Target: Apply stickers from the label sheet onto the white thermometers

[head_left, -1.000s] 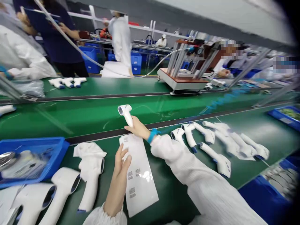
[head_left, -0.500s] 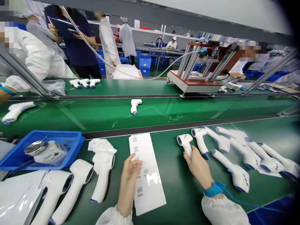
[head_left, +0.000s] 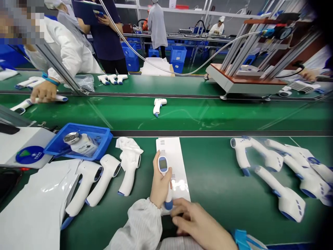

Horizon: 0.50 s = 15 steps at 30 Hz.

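Note:
My left hand (head_left: 159, 185) is closed around a white handheld thermometer (head_left: 163, 166), held upright over a white label sheet (head_left: 173, 149) with its small blue screen facing me. My right hand (head_left: 197, 222) comes in from the lower right. Its fingers are bent and drawn together right at the thermometer's blue base, and I cannot make out what they pinch. Several more white thermometers (head_left: 270, 161) lie on the green bench to the right.
Three thermometers (head_left: 104, 177) lie to the left, one under a white cloth (head_left: 128, 147), next to a blue tray (head_left: 104, 131). One thermometer (head_left: 158, 105) rides the green conveyor. A co-worker's hand (head_left: 44, 92) grips another at far left. A test machine (head_left: 247, 80) stands behind.
My right hand set one thermometer on the conveyor, took another from the right-hand group and brought it to the centre. My left hand left the label sheet and now grips it.

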### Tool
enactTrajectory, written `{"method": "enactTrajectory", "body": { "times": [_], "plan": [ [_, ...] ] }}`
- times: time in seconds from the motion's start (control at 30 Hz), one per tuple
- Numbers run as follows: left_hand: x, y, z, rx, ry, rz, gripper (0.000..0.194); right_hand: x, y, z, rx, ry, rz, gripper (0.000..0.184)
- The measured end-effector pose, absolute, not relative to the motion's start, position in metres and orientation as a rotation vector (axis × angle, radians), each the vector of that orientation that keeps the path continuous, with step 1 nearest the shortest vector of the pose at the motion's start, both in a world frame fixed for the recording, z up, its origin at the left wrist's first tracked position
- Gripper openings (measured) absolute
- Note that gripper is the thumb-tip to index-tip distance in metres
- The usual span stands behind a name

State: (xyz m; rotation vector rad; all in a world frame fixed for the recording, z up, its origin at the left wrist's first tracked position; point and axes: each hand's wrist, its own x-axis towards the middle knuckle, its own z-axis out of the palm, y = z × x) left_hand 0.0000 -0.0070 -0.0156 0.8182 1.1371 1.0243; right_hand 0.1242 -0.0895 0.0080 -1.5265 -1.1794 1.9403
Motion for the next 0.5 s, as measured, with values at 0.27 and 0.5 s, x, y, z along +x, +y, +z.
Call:
{"method": "enactTrajectory", "body": {
  "times": [0.27, 0.5],
  "plan": [
    [-0.001, -0.008, -0.02, 0.893, 1.101, 0.976, 0.071, 0.145, -0.025, -0.033, -1.62, -1.81, 0.709, 0.015],
    [-0.001, -0.009, -0.034, 1.038, 1.155, 1.016, 0.074, 0.143, -0.017, -0.053, -1.515, -1.774, 0.786, 0.013]
  ]
}}
